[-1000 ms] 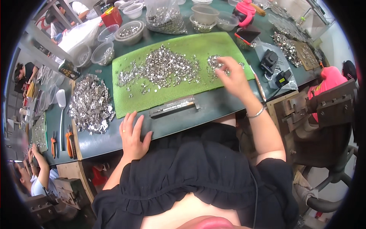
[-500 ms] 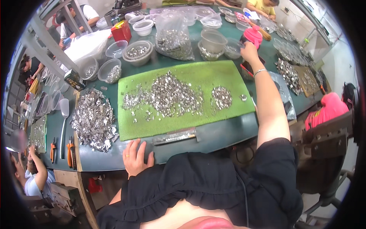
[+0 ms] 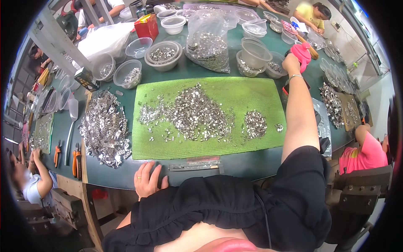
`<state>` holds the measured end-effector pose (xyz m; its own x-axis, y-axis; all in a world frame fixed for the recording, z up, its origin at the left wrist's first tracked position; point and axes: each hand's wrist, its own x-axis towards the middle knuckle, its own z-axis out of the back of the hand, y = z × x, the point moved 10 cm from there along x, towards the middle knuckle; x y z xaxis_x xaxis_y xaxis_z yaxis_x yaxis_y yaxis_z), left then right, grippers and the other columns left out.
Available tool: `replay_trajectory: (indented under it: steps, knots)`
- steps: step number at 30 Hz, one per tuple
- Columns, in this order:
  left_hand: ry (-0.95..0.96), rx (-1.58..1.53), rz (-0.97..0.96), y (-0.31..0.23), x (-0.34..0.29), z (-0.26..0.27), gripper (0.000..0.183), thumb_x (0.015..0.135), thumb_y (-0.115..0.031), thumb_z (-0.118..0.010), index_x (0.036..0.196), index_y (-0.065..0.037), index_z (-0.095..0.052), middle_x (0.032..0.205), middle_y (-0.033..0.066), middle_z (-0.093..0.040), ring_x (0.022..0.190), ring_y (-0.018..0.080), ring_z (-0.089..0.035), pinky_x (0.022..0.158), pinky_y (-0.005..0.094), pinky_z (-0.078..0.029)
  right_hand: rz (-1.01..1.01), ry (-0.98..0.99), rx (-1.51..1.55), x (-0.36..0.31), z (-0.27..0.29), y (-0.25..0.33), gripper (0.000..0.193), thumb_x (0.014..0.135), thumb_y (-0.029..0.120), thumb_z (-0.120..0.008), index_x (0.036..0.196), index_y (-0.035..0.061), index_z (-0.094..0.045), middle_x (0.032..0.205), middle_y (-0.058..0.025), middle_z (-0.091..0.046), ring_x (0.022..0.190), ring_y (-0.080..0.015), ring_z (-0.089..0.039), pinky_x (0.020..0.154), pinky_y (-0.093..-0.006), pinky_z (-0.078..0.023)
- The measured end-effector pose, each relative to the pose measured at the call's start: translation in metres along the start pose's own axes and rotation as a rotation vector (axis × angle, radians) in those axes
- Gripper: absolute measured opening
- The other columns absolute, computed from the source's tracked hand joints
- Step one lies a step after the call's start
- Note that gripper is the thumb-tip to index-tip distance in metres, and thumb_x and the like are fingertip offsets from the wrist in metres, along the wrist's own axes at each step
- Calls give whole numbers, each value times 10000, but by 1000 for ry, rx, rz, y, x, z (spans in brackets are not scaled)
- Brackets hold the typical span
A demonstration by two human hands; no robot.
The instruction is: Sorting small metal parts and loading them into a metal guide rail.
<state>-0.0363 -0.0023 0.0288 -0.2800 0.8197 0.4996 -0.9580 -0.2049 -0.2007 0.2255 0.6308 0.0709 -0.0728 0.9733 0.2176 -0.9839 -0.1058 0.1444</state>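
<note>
At the far right of the table, my right hand [image 3: 292, 64] is closed against a pink lidded cup [image 3: 300, 53]; the fingertips are partly hidden behind the hand. My left hand [image 3: 146, 180] lies with fingers spread on the near table edge, just below the green textured mat [image 3: 235, 151], holding nothing. A large heap of small silvery metal pieces [image 3: 195, 111] covers the middle of the mat, with a smaller heap [image 3: 255, 124] to its right and a tiny cluster [image 3: 279, 127] by the right edge. A flat metal strip [image 3: 196, 165] sits in front of the mat.
Left of the mat is a big pile of metal strips [image 3: 105, 128], then pliers [image 3: 76, 161] and a long-handled scoop [image 3: 72, 113]. Plastic bowls [image 3: 163, 54], a clear bag of parts [image 3: 208, 46] and a red box [image 3: 146, 26] stand behind. Other people work around the table.
The view has shifted, so the scene sits lower and further right. My right hand stays at the pink cup, which appears slightly turned. My left hand has barely moved.
</note>
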Motion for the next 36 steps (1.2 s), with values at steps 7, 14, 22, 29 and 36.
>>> replay_trajectory:
  steps: [7, 14, 22, 29, 36]
  knots:
    - [-1, -3, -18, 0, 0, -3, 396, 697, -223, -732, 1062, -73, -691, 1168, 136, -630, 1057, 350, -612, 880, 442, -478, -60, 190, 334, 34, -14, -34, 224, 807, 45, -541, 949, -76, -664, 865, -272, -690, 691, -365, -710, 464, -472, -516]
    - [-4, -35, -19, 0, 0, -2, 378, 694, -210, -733, 1044, -72, -697, 1169, 135, -637, 1044, 351, -617, 891, 443, -479, -165, 207, 651, 18, 44, -75, 387, 956, 361, -525, 1155, 37, -600, 930, -181, -682, 696, -291, -683, 517, -398, -516]
    - [-19, -49, -29, -2, -2, 0, 375, 675, -167, -750, 1033, -71, -697, 1166, 129, -639, 1032, 348, -622, 891, 441, -481, -105, 421, 1126, -76, 60, -25, 219, 959, 276, -597, 1032, 69, -601, 912, -92, -638, 726, -207, -610, 633, -335, -530]
    - [-16, -73, -20, -4, 0, 1, 363, 668, -155, -756, 1017, -73, -697, 1147, 114, -641, 1027, 336, -626, 888, 433, -485, 350, 359, 944, -136, 34, 42, 197, 983, 227, -576, 1089, 70, -631, 855, 28, -577, 753, -64, -529, 662, -219, -430]
    - [-13, -80, -12, -2, 0, -2, 345, 673, -160, -760, 1002, -74, -700, 1142, 100, -643, 1027, 324, -626, 886, 423, -485, 502, 31, 587, -143, 35, 40, 304, 942, 224, -617, 1164, 17, -639, 1047, -83, -610, 906, -172, -573, 805, -317, -465]
